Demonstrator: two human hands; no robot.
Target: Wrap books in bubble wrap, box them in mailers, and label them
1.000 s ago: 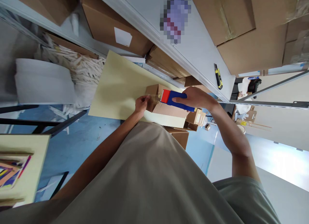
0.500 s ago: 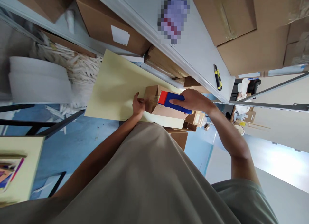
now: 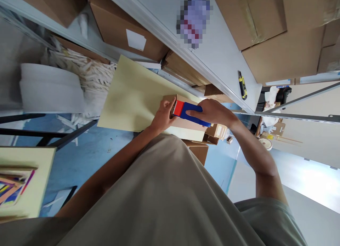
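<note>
My right hand (image 3: 209, 110) is wrapped round a blue and red packing tape dispenser (image 3: 191, 112), held over a brown cardboard box (image 3: 186, 123). The dispenser's red head points left. My left hand (image 3: 164, 115) is right at that head, by the near end of the box, with its fingers curled together. What lies between those fingers, if anything, is too small to make out. Under the box is a cream tabletop (image 3: 127, 93). Hands and dispenser hide much of the box's top.
Beyond the table runs a grey shelf (image 3: 220, 51) bearing a yellow and black utility knife (image 3: 242, 85) and large cartons (image 3: 287, 58). A white foam roll (image 3: 51, 90) stands at left. Nearer left, a second table (image 3: 44, 168) carries a tray of colourful items (image 3: 16, 186).
My left hand has moved right, from beside the box's end to the dispenser's head, and its fingers have curled in. My right hand keeps its grip on the dispenser, nearly still.
</note>
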